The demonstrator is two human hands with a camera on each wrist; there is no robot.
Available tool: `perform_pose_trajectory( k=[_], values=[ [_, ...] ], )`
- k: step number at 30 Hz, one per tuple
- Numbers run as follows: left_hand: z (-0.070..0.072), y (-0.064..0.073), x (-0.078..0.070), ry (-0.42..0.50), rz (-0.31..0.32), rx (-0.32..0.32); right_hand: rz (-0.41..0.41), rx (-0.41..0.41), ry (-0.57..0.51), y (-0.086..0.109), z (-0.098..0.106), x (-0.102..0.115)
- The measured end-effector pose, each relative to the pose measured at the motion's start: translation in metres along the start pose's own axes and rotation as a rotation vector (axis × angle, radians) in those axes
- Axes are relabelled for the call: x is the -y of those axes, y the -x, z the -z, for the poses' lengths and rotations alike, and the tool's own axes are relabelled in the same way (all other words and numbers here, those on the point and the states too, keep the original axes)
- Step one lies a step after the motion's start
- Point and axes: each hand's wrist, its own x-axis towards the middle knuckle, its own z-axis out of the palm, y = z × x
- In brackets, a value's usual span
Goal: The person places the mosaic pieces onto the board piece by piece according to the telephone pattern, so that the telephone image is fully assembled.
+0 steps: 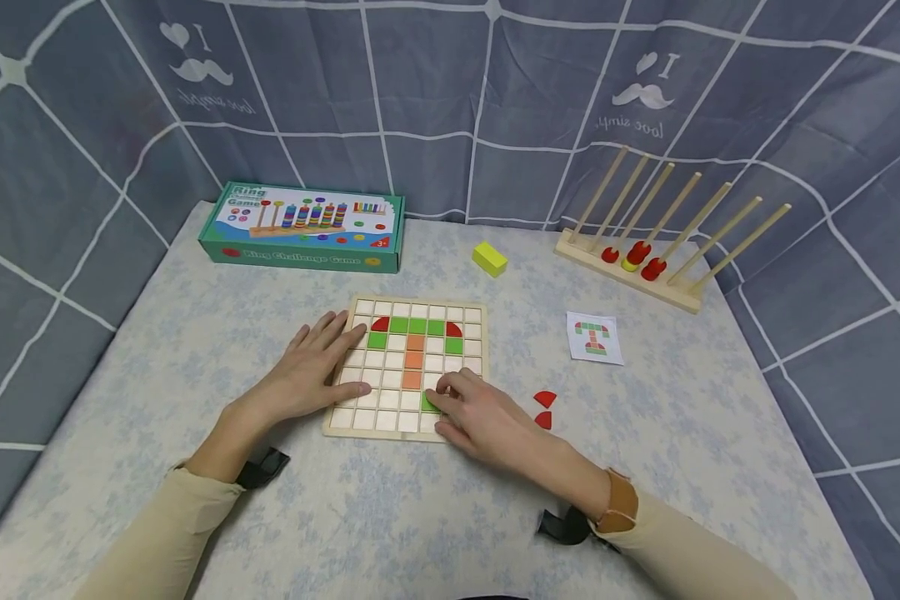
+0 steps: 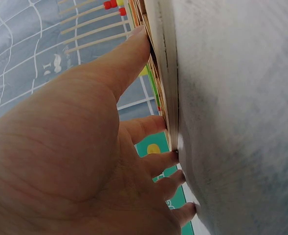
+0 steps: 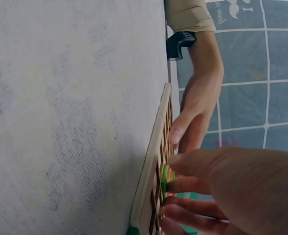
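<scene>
- Bench (image 1: 435, 517): pale patterned cover, carries everything.
- Peg rack (image 1: 630, 271): right rear, red and yellow rings on some pegs. Not in use.
- Game box (image 1: 300, 254): left rear, closed, untouched.
- Grid board (image 1: 381, 400): front middle, flat on bench. Part-filled T: green bar with red rounded corners, orange stem below.
- Left hand (image 1: 307, 367): spread wide, thumb and index on the board's left side, seemingly steadying it. Holds nothing.
- Right hand (image 1: 487, 412): fingers bent, narrow, tips on a green tile; pinching or only pressing, cannot tell.
- Pattern card (image 1: 595, 337): right of board, shows a T with a red-and-green base. Looks like the reference.
- Yellow block (image 1: 490, 259): behind board, apart from it.
- Green tile (image 1: 429, 402): on the board, one row below the orange stem's end and one column right. Fully seated or not, hidden by fingers.
- Loose red quarter pieces (image 1: 545, 399): two, on bench right of board, near right forearm.
- Step, judged: building the base, green tile going in. Next move likely calls for letting go once it sits flat, then fetching a red quarter and turning its curve to match the card.
</scene>
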Motion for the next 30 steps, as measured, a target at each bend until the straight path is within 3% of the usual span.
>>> perform_pose_trajectory(
  k=[5, 13, 20, 30],
  values=[
    [0.000, 0.001, 0.001, 0.006, 0.002, 0.004, -0.024, 0.006, -0.040, 0.004, 0.001, -0.001],
    [0.002, 0.002, 0.001, 0.004, 0.003, 0.001, -0.183, -0.053, -0.202, 0.016, 0.018, -0.020],
    [0.002, 0.001, 0.000, 0.011, 0.007, 0.004, -0.309, -0.011, -0.341, 0.040, 0.029, -0.036],
    [0.004, 0.003, 0.000, 0.014, 0.005, 0.003, -0.236, 0.099, -0.326, 0.060, 0.026, -0.049]
  ],
)
